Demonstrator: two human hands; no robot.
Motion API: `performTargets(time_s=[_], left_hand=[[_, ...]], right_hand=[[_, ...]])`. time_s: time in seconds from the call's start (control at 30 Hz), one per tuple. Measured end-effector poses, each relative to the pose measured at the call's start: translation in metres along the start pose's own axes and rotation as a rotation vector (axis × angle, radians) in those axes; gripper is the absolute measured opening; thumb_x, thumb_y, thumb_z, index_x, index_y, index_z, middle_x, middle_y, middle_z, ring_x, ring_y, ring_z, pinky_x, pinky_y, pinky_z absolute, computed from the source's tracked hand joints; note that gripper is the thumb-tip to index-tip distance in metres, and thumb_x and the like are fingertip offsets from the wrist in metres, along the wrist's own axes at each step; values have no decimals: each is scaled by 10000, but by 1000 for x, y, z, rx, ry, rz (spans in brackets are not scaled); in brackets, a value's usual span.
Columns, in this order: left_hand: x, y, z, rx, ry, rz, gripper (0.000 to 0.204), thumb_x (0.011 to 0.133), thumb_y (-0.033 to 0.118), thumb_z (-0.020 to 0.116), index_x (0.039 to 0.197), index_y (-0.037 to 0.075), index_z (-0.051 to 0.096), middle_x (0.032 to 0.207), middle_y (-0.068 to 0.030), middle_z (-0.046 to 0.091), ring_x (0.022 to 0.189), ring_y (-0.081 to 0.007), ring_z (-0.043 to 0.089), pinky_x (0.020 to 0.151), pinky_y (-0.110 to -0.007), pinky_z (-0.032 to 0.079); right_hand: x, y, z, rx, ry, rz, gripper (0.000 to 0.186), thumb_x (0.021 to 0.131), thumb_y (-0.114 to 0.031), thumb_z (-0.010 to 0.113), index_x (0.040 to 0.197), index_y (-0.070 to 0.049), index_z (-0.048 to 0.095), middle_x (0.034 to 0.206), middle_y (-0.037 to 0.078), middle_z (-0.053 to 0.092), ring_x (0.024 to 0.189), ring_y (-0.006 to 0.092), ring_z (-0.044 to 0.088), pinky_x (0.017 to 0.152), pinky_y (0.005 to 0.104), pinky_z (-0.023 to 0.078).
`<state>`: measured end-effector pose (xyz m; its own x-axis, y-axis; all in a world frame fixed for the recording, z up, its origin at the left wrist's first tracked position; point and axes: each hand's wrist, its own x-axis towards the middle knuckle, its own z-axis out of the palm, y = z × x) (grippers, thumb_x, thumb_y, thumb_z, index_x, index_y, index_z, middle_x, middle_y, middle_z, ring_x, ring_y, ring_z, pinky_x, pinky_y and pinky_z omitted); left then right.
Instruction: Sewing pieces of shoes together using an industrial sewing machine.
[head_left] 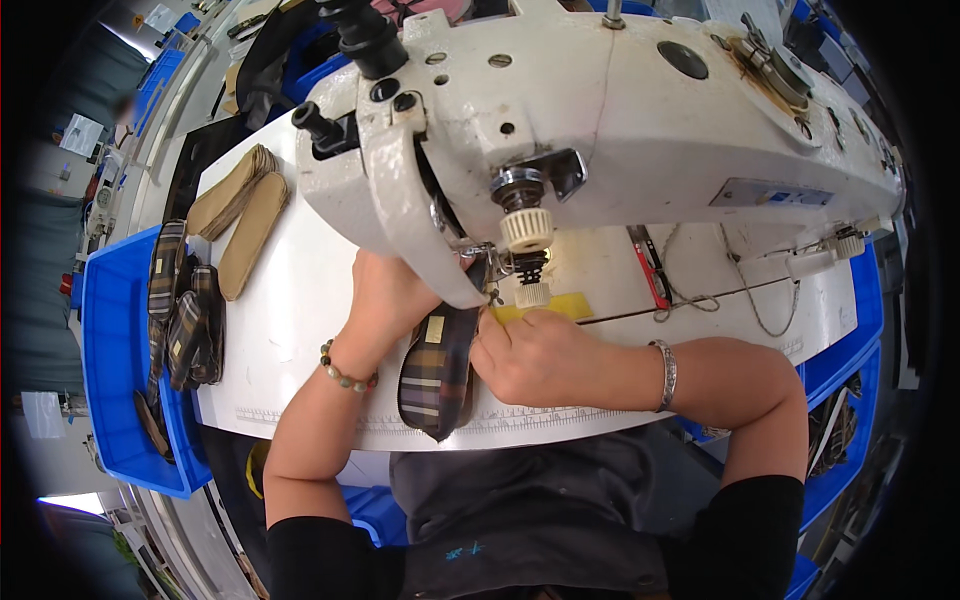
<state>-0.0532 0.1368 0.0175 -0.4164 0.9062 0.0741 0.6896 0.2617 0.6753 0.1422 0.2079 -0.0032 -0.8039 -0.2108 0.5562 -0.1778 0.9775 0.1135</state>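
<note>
My left hand (390,295) is on the far part of a plaid fabric shoe piece (435,375) under the sewing head, its fingers mostly hidden behind the white machine arm (425,220). My right hand (515,355) is curled at the right edge of the same piece, pinching it beside the presser area. The piece lies lengthwise toward me, with a small pale label on it. A yellow guide plate (565,307) sits just beyond my right fingers.
Tan insole stacks (250,240) and plaid pieces (200,320) lie on the left of the white table (280,380). Blue bins (120,370) stand at both sides. A red-handled cutter (655,275) and cords lie right of the needle area.
</note>
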Motion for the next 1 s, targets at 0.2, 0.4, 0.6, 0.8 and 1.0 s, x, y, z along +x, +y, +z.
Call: performTargets(time_s=[0.2,0.4,0.6,0.8,1.0], left_hand=[[-26,33,-14,362,101,393,98,759,63,770,849,59,733,783,-86,668,682,-297,634,641,-363,523],[-40,43,-9,500,-61,509,255,805,63,645,1043,119,720,980,-37,661,831,-256,657,662,-351,540],[-37,39,-3,444,-43,494,269,786,49,662,1042,108,717,1010,-55,671,844,-271,655,678,-367,542],[-36,32,-9,379,-61,378,300,782,19,678,1072,86,703,1072,-78,662,917,-294,645,703,-394,543],[-49,48,-26,334,-257,452,371,757,-10,664,1126,21,678,1109,-109,647,941,-322,641,750,-386,556]], right_hand=[[-2,0,-7,55,-54,-14,285,647,-186,632,770,67,680,826,292,673,506,193,607,414,290,450],[0,-1,-14,-65,-101,-21,203,700,-178,621,743,15,667,889,273,703,536,160,632,456,255,450],[-1,1,-12,-16,-124,31,218,693,-187,631,756,14,688,899,300,697,546,178,642,445,276,460],[-2,10,-2,34,-60,84,203,683,-182,647,720,15,683,907,353,679,512,189,617,426,298,462],[-4,-4,-14,-30,-86,38,284,654,-180,641,755,81,690,929,396,662,489,181,598,422,289,463]])
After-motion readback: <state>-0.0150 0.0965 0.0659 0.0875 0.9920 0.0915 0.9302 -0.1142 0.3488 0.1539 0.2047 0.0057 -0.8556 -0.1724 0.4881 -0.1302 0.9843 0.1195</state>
